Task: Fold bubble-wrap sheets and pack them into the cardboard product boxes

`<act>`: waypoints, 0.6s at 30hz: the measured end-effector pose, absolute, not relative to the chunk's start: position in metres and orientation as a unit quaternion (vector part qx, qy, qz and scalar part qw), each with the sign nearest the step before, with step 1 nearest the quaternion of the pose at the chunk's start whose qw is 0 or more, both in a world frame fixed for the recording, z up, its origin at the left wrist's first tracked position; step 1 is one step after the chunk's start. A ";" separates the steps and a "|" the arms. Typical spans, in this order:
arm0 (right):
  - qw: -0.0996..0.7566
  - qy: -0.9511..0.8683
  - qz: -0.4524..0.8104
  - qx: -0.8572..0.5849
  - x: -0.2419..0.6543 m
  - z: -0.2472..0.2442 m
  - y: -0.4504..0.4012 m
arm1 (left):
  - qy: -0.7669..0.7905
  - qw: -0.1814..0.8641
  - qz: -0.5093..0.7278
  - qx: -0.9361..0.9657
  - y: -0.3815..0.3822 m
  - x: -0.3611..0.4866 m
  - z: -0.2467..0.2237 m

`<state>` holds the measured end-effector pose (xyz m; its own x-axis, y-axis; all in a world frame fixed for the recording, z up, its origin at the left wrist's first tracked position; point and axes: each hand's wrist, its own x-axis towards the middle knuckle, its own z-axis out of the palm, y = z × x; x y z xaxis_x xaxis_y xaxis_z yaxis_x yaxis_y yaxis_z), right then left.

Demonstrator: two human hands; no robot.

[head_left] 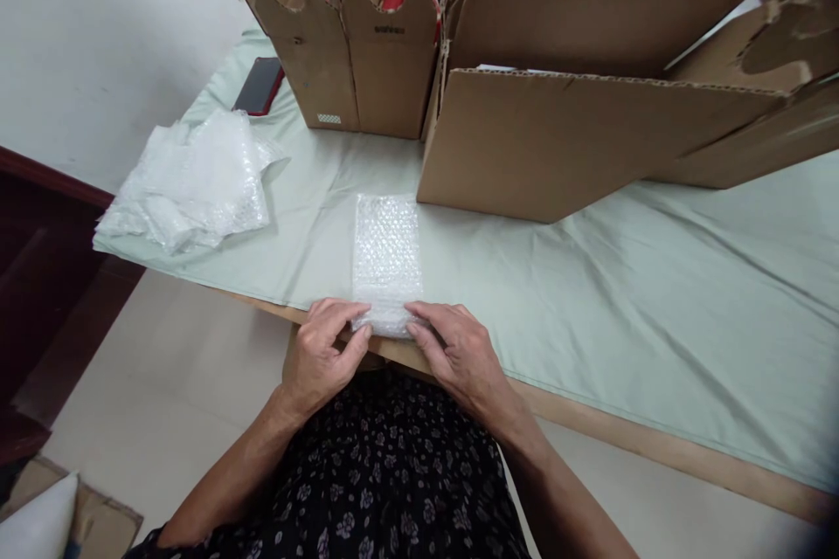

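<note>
A bubble wrap bag [388,249] lies flat at the table's front edge, its near end folded over into a thicker band. My left hand [326,345] grips the left corner of that fold between thumb and fingers. On the opposite corner, my right hand [455,345] pinches the fold in the same way. Whether anything is inside the bag I cannot tell. A loose pile of bubble wrap bags [197,179] rests on the cloth to the left.
Open cardboard boxes [551,140] stand along the back and right, some with red or white packets inside. A dark phone-like device with a red edge [260,86] lies behind the pile. Pale green cloth [590,306] covers the table.
</note>
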<state>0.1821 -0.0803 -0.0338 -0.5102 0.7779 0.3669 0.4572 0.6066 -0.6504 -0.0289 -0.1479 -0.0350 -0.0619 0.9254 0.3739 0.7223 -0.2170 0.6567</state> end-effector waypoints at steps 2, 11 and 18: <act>0.365 -0.819 0.212 -0.390 0.185 -0.034 -0.084 | 0.636 0.143 0.392 0.649 -0.145 -0.029 -0.036; 0.292 -0.902 0.092 -0.306 0.180 -0.037 -0.079 | 0.654 0.123 0.393 0.635 -0.128 -0.027 -0.042; 0.300 -0.881 0.192 -0.312 0.181 -0.036 -0.069 | 0.587 0.080 0.361 0.720 -0.145 -0.034 -0.030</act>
<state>0.1806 -0.0692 -0.0363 -0.6254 0.6646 0.4089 0.4335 0.7316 -0.5261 -0.0343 -0.1445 -0.0299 0.0507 0.9033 0.4261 0.7882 -0.2982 0.5383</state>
